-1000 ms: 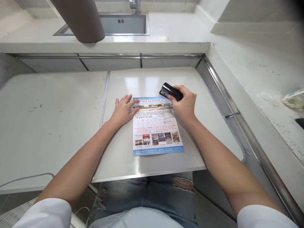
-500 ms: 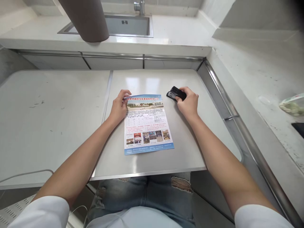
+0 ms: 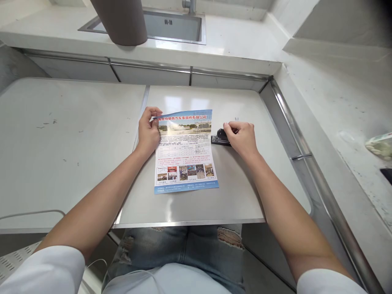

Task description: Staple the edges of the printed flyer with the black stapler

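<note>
Black stapler [image 3: 219, 141] on the bench [image 3: 180, 210], just right of the flyer [image 3: 183, 143], long axis crosswise, nose sheetward, nearer my right hand [image 3: 244, 139], fingers curled over its rear, grip unclear; my left hand [image 3: 148, 131] pinches the flyer's upper-left edge.

The left grip [image 3: 149, 130] pinches the upper left corner of a printed flyer [image 3: 185, 153], which lies between the bench's [image 3: 76, 163] seam and its right edge, well in from the near edge. Just right of the flyer's upper half, a black stapler [image 3: 219, 139] sits under the curled fingers of the right grip [image 3: 243, 138], which hide its rear end. Beyond the far edge, a brown cylindrical object [image 3: 124, 22] stands by a sink [image 3: 173, 30].
</note>
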The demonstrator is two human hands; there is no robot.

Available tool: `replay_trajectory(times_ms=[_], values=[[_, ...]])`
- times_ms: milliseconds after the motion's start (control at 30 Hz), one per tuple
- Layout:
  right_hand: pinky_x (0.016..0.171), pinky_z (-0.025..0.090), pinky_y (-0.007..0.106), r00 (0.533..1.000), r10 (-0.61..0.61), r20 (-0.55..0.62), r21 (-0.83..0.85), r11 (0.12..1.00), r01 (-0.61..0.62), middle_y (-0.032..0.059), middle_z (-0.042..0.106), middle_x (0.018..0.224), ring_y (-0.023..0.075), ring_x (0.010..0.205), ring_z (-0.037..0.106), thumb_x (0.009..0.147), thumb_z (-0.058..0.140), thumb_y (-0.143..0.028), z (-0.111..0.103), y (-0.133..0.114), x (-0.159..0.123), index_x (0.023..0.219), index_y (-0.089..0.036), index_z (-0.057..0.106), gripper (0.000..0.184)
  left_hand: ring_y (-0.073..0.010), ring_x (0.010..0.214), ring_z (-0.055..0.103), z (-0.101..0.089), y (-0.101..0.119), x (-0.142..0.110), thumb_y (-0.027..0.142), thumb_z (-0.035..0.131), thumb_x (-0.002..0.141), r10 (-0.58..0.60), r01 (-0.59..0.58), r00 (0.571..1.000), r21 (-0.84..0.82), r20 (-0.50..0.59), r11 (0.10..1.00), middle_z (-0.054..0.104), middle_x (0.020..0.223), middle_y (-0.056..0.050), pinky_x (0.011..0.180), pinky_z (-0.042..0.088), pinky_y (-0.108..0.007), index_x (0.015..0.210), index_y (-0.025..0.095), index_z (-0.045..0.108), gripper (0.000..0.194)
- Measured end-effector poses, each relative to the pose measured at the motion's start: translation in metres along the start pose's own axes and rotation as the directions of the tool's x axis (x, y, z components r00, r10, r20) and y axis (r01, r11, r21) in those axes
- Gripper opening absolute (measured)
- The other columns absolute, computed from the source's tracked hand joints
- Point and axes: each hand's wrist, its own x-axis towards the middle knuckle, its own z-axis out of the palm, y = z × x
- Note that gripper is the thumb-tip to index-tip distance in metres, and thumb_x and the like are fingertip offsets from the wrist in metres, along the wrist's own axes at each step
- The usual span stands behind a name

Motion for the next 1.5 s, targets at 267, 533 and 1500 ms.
replay_trajectory(times_ms=[267, 533, 1500], values=[[0.058, 0.025, 0.029, 0.989, -0.074, 0.126, 0.015, 0.997, 0.072, -0.0021, 0.028, 0.057, 0.0127, 0.058, 0.025, 0.091, 0.046, -0.032, 0.005, -0.024, -0.013, 0.05, -0.023, 0.052, 0.043, -0.0234, 0.112, 0.061, 0.002, -0.005, -0.001, 0.034, 0.055, 0.099, -0.016, 0.014, 1.0, 0.137, 0.013, 0.991, 0.065, 0.111, -0.006, 0.093, 0.054, -0.039, 0.109, 0.029, 0.058, 0.011], [0.057, 0.025, 0.029, 0.992, -0.082, 0.098, -0.04, 0.995, 0.086, -0.0012, 0.034, 0.054, 0.0132, 0.058, 0.024, 0.088, 0.047, -0.028, 0.013, -0.029, -0.017, 0.05, -0.022, 0.044, 0.039, -0.023, 0.104, 0.063, 0.004, -0.008, -0.001, 0.033, 0.059, 0.097, -0.012, 0.009, 0.999, 0.075, 0.041, 0.997, 0.065, 0.103, -0.005, 0.094, 0.054, -0.042, 0.103, 0.026, 0.061, 0.009], [0.081, 0.033, 0.043, 0.94, -0.192, 0.283, -0.369, 0.882, 0.292, 0.0146, 0.067, 0.084, 0.0284, 0.085, 0.054, 0.1, 0.035, -0.027, 0.016, -0.042, -0.025, 0.083, -0.018, 0.064, 0.035, -0.0209, 0.095, 0.066, 0.008, -0.013, -0.002, 0.025, 0.056, 0.094, -0.107, 0.106, 0.993, 0.028, 0.058, 0.994, 0.066, 0.1, -0.005, 0.077, 0.058, -0.036, 0.099, 0.025, 0.062, 0.008]])
